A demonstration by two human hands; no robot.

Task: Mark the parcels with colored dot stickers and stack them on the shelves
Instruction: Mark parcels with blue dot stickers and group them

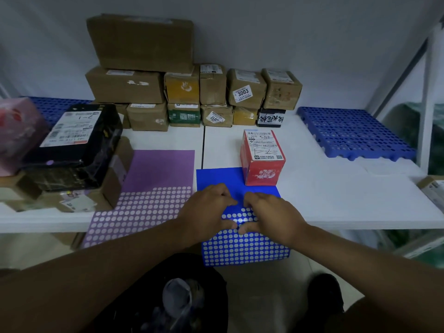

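A blue dot-sticker sheet (245, 246) lies over the front edge of the white table (336, 200). Both my hands are on it: my left hand (206, 210) and my right hand (271, 215) have fingers curled, fingertips nearly meeting on the sheet's middle. Whether a sticker is pinched is hidden. A red parcel (262, 157) with a white label stands upright on the sheet's far corner. To the left lies a purple dot-sticker sheet (144, 200).
Several brown cardboard parcels (141, 58) are stacked against the back wall. A black wrapped parcel (74, 138) sits on boxes at left, beside a pink bag (16, 131). Blue perforated pallets (353, 133) lie at back right. A black bin (177, 296) is below the table.
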